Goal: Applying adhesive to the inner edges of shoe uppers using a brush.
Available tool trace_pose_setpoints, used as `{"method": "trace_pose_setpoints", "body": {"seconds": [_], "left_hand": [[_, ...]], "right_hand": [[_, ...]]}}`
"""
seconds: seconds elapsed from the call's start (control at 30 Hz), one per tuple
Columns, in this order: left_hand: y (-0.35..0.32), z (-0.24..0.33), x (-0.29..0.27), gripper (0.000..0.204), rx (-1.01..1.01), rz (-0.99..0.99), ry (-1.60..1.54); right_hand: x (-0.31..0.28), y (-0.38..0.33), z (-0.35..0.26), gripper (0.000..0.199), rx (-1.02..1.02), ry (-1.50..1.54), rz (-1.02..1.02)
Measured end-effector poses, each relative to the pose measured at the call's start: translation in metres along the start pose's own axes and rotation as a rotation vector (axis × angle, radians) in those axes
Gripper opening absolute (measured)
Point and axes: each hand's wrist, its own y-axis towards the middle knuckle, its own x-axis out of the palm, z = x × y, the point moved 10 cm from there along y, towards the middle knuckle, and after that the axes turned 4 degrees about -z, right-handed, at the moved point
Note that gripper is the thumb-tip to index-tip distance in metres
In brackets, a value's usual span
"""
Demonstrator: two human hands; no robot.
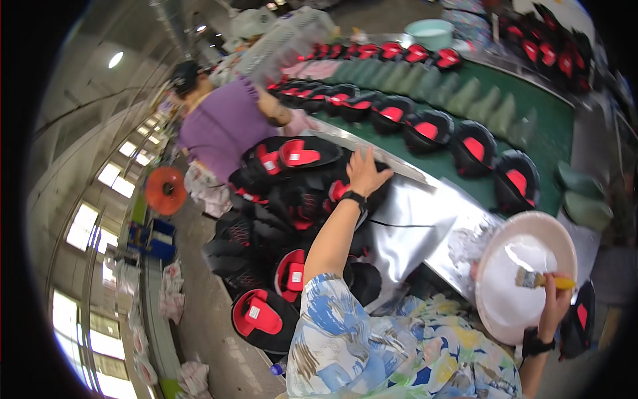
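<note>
My left hand (pixel 369 174) reaches out with its fingers spread, over the right edge of a heap of black shoe uppers (pixel 312 154) with red linings. It seems to rest on a dark upper there, though the palm side is hidden. In my right hand (pixel 553 309) is a brush (pixel 531 279) with pale bristles and a yellow handle. The brush is above a cream basin (pixel 490 312) that has white liquid (pixel 515 263) in it. Beside that hand, a black upper with a red lining (pixel 583 312) stands at the right.
A green conveyor belt (pixel 458 178) carries rows of black-and-red uppers (pixel 475 149) and greenish soles (pixel 465 98). Its metal edge (pixel 432 243) runs before me. A person in purple (pixel 222 126) works at the left. An orange round fan (pixel 165 191) and a pale green basin (pixel 429 33) stand farther off.
</note>
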Motion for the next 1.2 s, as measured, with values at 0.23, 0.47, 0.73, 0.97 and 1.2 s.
{"method": "trace_pose_setpoints", "body": {"seconds": [0.23,0.47,0.73,0.97,1.2], "left_hand": [[-0.078,-0.061,0.076,0.076,-0.011,-0.509,0.179],[-0.054,-0.016,0.006,0.023,0.206,-0.124,0.21],[-0.059,0.054,0.015,0.03,-0.106,-0.648,-1.772],[-0.103,-0.065,0.108,0.064,-0.539,-0.485,-0.84],[-0.137,0.103,0.003,0.082,0.715,-0.613,-0.531]], "right_hand": [[0.018,0.016,0.005,0.009,-0.04,0.025,-0.096],[0.025,0.007,-0.009,0.008,-0.144,-0.11,-0.156],[0.014,0.0,-0.013,0.007,-0.181,-0.13,-0.055],[0.054,-0.002,-0.076,0.009,-0.183,-0.18,-0.076],[0.016,0.002,-0.054,0.018,-0.048,-0.363,-0.134]]}}
